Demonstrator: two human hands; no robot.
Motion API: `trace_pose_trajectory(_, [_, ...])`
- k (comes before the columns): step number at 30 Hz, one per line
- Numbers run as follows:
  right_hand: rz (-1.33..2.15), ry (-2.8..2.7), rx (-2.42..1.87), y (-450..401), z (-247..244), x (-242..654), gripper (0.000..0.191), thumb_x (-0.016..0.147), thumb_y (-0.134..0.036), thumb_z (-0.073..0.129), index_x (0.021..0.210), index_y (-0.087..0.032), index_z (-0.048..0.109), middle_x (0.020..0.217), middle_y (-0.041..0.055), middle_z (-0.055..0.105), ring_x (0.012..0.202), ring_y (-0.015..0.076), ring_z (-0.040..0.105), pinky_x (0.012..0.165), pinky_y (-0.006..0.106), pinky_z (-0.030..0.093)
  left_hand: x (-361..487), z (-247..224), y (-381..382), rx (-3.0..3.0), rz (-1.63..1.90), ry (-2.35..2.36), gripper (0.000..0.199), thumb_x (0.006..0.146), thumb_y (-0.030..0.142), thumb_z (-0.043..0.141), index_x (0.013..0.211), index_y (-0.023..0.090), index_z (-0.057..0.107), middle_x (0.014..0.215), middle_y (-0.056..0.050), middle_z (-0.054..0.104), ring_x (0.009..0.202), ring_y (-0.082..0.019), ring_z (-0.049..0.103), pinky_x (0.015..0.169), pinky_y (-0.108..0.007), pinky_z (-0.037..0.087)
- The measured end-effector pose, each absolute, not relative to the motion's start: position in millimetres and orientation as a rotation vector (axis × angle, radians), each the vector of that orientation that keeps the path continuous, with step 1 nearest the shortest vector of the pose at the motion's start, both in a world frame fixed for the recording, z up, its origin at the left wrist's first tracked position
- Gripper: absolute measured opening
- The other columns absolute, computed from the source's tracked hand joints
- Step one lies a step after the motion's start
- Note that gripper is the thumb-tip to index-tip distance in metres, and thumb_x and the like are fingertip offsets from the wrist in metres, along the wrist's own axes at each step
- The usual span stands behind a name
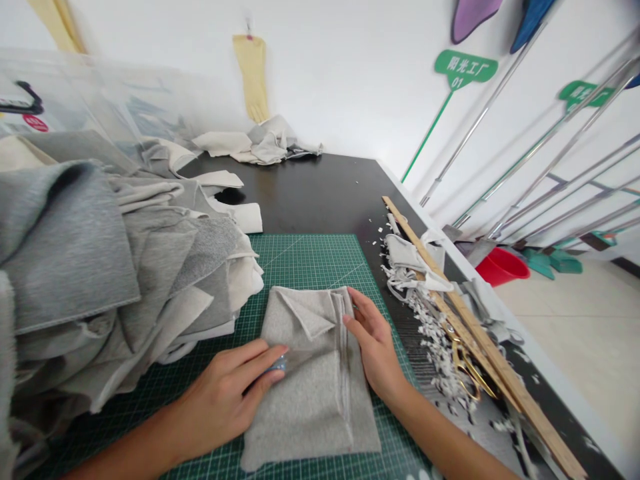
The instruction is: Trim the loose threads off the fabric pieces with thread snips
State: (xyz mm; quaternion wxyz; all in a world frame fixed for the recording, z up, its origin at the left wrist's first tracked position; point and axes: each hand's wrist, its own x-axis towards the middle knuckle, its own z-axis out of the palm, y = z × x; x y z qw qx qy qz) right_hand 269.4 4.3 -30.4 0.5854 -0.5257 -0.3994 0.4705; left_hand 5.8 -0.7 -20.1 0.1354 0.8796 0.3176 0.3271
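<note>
A folded grey fabric piece (305, 400) lies on the green cutting mat (320, 253), with a small flap turned back near its top edge. My left hand (235, 387) rests at the fabric's left side, its fingers closed on a small blue object (278, 363) that is mostly hidden. At the top right corner of the fabric, my right hand (373, 340) pinches the edge between thumb and fingers, beside layered seams running down the right side.
A large heap of grey fabric pieces (165, 247) covers the left. On the right lie wooden rulers (480, 333), gold-handled scissors (463, 367) and fabric scraps (430, 320). More cloth (270, 143) sits by the wall. A red bucket (503, 265) stands on the floor.
</note>
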Motion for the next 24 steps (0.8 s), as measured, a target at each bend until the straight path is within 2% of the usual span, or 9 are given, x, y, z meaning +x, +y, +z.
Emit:
trace_pose_trajectory(4, [1.095, -0.932, -1.215, 4, -29, 269, 0.045, 0.084, -0.032, 0.075, 0.128, -0.027, 0.066, 0.137, 0.0063, 0.068, 0.126, 0.0268, 0.064, 0.117, 0.049, 0.044, 11, -10, 4, 2.582, 0.939, 0.863, 0.026, 0.107, 0.023, 0.049, 0.126, 0.018, 0.067, 0.105, -0.008, 0.073, 0.087, -0.017, 0.073, 0.072, -0.022, 0.06])
trace_pose_trajectory(9, [1.098, -0.934, -1.186, 4, -28, 269, 0.044, 0.083, -0.031, 0.074, 0.126, -0.027, 0.066, 0.136, 0.0051, 0.068, 0.127, 0.0256, 0.064, 0.117, 0.047, 0.044, 9, -9, 7, 2.612, 0.851, 0.857, 0.03, 0.106, 0.03, 0.052, 0.129, 0.019, 0.067, 0.113, -0.009, 0.073, 0.095, -0.018, 0.074, 0.08, -0.024, 0.062])
trace_pose_trajectory(15, [1.086, -0.94, -1.191, 5, -31, 268, 0.044, 0.084, -0.032, 0.073, 0.127, -0.027, 0.065, 0.138, 0.0052, 0.067, 0.129, 0.0258, 0.062, 0.119, 0.048, 0.043, 5, -12, 5, 2.593, 0.942, 0.824, 0.03, 0.105, 0.02, 0.051, 0.131, 0.018, 0.066, 0.103, -0.007, 0.074, 0.085, -0.016, 0.073, 0.071, -0.021, 0.06])
trace_pose_trajectory(19, [0.79, -1.144, -1.266, -1, -12, 276, 0.043, 0.09, -0.033, 0.069, 0.132, -0.028, 0.064, 0.143, 0.0074, 0.061, 0.134, 0.0267, 0.056, 0.111, 0.047, 0.048, 0, -11, 2, 2.591, 0.932, 0.783, 0.031, 0.105, 0.021, 0.053, 0.133, 0.019, 0.065, 0.106, -0.008, 0.073, 0.087, -0.015, 0.073, 0.075, -0.02, 0.06])
trace_pose_trajectory(21, [0.549, -1.377, -1.308, -11, 5, 282, 0.035, 0.091, -0.03, 0.069, 0.125, -0.029, 0.069, 0.131, 0.0081, 0.065, 0.122, 0.0267, 0.061, 0.098, 0.044, 0.053, -2, -12, 1, 2.58, 0.922, 0.809, 0.031, 0.105, 0.023, 0.054, 0.133, 0.019, 0.065, 0.11, -0.008, 0.072, 0.089, -0.015, 0.073, 0.079, -0.021, 0.06])
trace_pose_trajectory(24, [0.53, -1.757, -1.286, -29, 25, 285, 0.016, 0.092, -0.027, 0.069, 0.107, -0.027, 0.075, 0.086, 0.0023, 0.068, 0.08, 0.0195, 0.065, 0.075, 0.034, 0.054, -3, -16, 1, 2.537, 0.911, 0.858, 0.03, 0.104, 0.024, 0.055, 0.131, 0.019, 0.067, 0.108, -0.007, 0.073, 0.089, -0.015, 0.073, 0.082, -0.022, 0.06])
